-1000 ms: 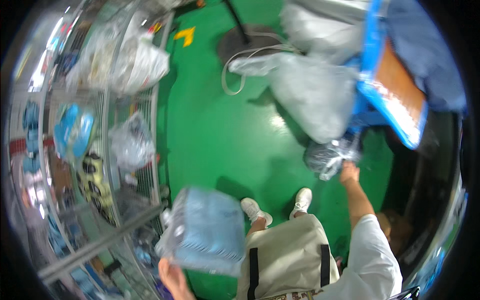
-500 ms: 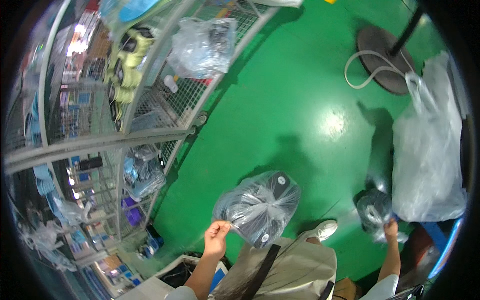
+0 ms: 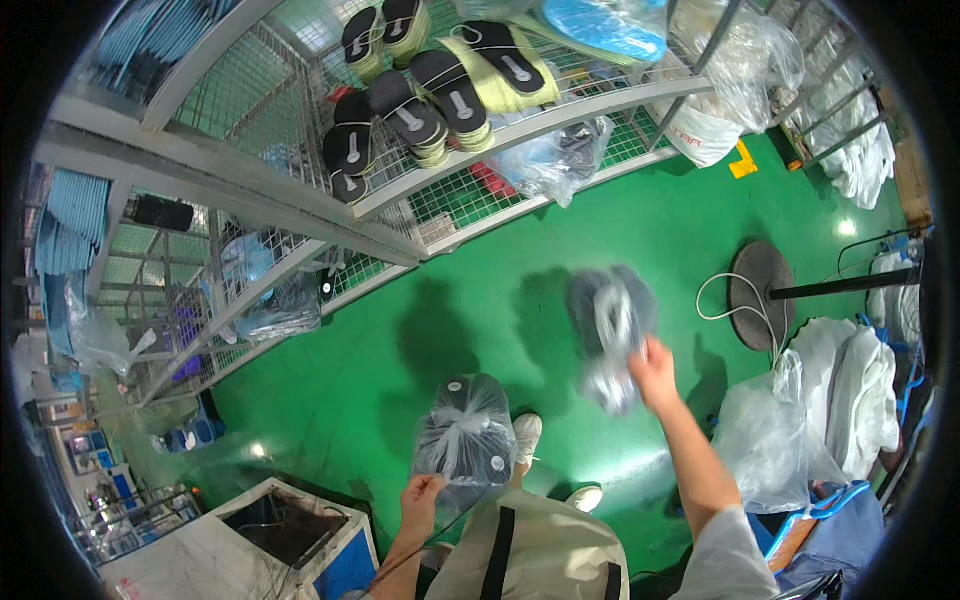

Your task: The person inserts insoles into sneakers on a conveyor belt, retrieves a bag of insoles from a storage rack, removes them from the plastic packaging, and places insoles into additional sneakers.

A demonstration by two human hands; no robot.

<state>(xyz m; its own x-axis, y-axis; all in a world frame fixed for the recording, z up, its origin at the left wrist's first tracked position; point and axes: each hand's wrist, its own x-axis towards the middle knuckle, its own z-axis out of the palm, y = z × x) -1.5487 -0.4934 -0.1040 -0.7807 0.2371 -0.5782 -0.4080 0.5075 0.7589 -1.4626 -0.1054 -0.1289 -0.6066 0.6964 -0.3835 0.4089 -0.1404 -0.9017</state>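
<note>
While aloft, bags [image 3: 465, 425] amid rack [image 3: 300, 205], box [image 3: 195, 550], stand [image 3: 800, 291]

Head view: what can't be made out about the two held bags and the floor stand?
All in the head view:
Right bag, in the right hand: contents, lost to motion blur.
Left bag, in the left hand: underside, hidden by its own top.
Stand: far end of its pole, lost at the right rim.
</note>
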